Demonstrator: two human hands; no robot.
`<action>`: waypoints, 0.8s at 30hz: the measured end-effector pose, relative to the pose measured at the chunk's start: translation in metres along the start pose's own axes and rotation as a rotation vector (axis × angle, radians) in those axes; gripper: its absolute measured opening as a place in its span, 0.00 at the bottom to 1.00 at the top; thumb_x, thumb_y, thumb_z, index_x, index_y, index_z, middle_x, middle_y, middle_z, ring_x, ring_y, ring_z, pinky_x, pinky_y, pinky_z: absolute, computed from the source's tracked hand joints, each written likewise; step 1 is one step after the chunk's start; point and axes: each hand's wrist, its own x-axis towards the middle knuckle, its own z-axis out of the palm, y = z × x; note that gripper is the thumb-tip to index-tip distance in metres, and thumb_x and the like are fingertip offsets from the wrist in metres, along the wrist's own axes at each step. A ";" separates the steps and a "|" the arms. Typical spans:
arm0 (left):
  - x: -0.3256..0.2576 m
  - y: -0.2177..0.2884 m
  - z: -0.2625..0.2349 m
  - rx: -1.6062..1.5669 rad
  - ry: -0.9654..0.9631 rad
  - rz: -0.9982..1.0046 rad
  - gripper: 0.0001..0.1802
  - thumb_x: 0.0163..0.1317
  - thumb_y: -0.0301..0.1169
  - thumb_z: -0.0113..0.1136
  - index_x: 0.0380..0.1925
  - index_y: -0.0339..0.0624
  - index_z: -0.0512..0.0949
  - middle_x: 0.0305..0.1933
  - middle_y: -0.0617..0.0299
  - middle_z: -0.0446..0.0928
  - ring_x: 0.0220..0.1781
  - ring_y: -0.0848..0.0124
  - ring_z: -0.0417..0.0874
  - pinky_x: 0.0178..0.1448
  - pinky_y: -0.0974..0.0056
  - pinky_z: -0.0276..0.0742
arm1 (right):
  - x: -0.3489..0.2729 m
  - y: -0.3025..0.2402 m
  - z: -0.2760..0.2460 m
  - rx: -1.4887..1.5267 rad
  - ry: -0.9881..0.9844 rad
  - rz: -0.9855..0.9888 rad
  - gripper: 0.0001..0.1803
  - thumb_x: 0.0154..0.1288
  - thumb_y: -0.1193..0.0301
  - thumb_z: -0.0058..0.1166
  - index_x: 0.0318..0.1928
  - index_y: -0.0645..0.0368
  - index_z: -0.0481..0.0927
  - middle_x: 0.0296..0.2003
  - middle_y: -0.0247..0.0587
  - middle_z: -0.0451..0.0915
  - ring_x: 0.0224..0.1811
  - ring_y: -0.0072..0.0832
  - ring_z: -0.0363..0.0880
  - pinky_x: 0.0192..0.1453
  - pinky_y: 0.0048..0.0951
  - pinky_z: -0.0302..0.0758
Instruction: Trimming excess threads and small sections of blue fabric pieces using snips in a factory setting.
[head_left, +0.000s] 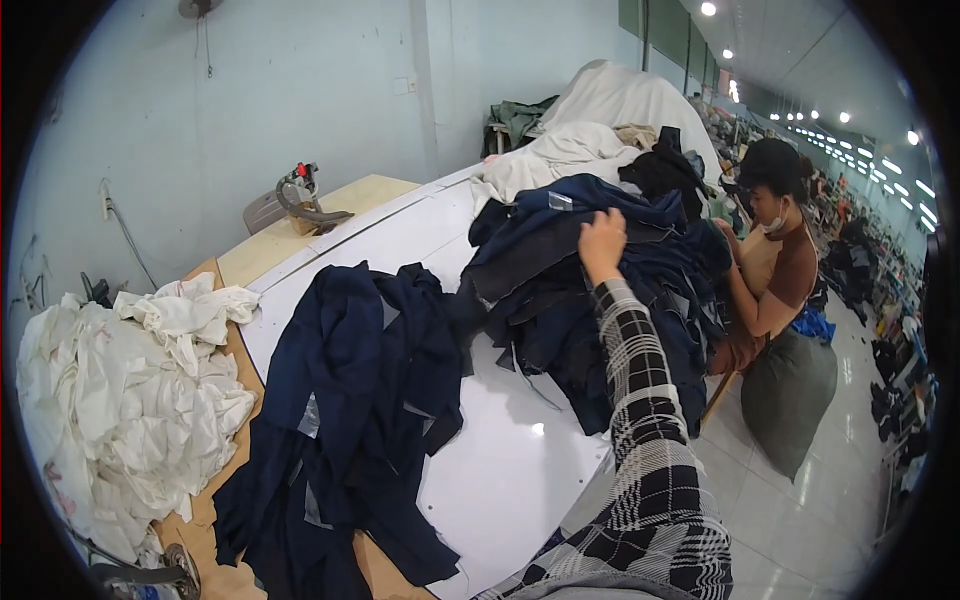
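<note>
My right hand (603, 243), at the end of a black-and-white plaid sleeve, reaches over a tall heap of dark navy garment pieces (560, 330). Its fingers look slightly bent and apart, resting on or just above the top cloth; the contact is hard to make out. Beside it, a small shiny clear patch (561, 202) lies on the top piece. More navy garment pieces (350, 360) are spread at the left, draping over the near table edge, with similar shiny patches (309, 417) on them. My left hand is out of the picture.
A white tabletop (500, 480) runs beneath the piles. White cloth is heaped at the left (130, 400) and far end (560, 155). A red-and-black tool (302, 190) stands near the wall. A co-worker (780, 230) stands at the right by a full grey sack (790, 395).
</note>
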 end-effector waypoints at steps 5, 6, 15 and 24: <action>-0.001 0.058 0.005 -0.186 -0.081 0.052 0.14 0.60 0.32 0.52 0.44 0.39 0.74 0.44 0.48 0.75 0.44 0.49 0.77 0.45 0.54 0.74 | 0.018 0.067 -0.001 -0.152 -0.262 0.098 0.27 0.57 0.61 0.56 0.55 0.62 0.68 0.68 0.47 0.50 0.71 0.46 0.45 0.63 0.60 0.56; 0.001 0.056 0.020 -0.147 -0.058 0.121 0.13 0.60 0.32 0.52 0.43 0.39 0.74 0.43 0.48 0.75 0.42 0.49 0.77 0.44 0.53 0.74 | 0.019 0.065 0.001 -0.128 -0.315 0.099 0.28 0.57 0.61 0.56 0.56 0.62 0.68 0.69 0.44 0.46 0.73 0.45 0.40 0.64 0.64 0.51; 0.022 0.086 0.018 -0.057 -0.153 0.027 0.09 0.63 0.36 0.48 0.38 0.45 0.73 0.39 0.52 0.74 0.38 0.51 0.77 0.39 0.52 0.74 | 0.039 0.078 0.005 -0.202 -0.449 0.055 0.20 0.53 0.63 0.53 0.43 0.64 0.81 0.70 0.41 0.48 0.74 0.43 0.37 0.65 0.67 0.45; 0.028 0.084 0.022 -0.077 -0.119 0.038 0.09 0.62 0.36 0.49 0.39 0.46 0.72 0.40 0.53 0.74 0.38 0.51 0.77 0.38 0.52 0.74 | 0.048 0.088 0.017 -0.290 -0.397 -0.094 0.11 0.54 0.68 0.56 0.38 0.56 0.80 0.43 0.43 0.76 0.50 0.42 0.73 0.60 0.55 0.62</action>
